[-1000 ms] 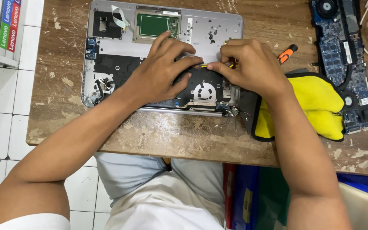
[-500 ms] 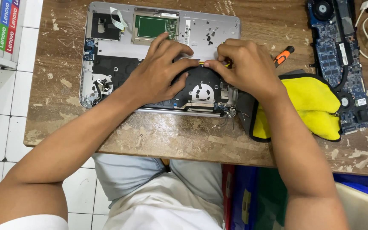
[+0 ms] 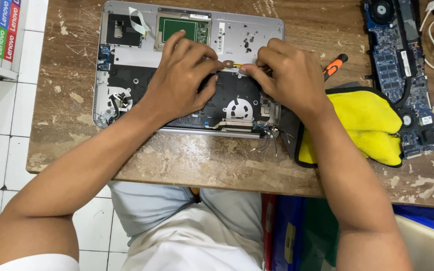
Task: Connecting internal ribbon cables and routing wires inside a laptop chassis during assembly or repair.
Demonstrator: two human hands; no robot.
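One opened laptop shell (image 3: 126,75) lies on the worn wooden counter (image 3: 202,160), near its front edge, with bare wood left of the shell. Over the shell's middle the left hand (image 3: 182,83) and right hand (image 3: 282,75) meet, fingers pinched nearly closed on one small yellow flex strip (image 3: 230,63). Right of the shell lie one orange-handled screwdriver (image 3: 335,65), one yellow cloth (image 3: 367,125) and one blue circuit board (image 3: 398,65).

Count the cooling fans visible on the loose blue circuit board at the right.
2. One fan sits at the top end of the blue circuit board; the other fan sits lower, beside the yellow cloth. The frame edge may hide more.
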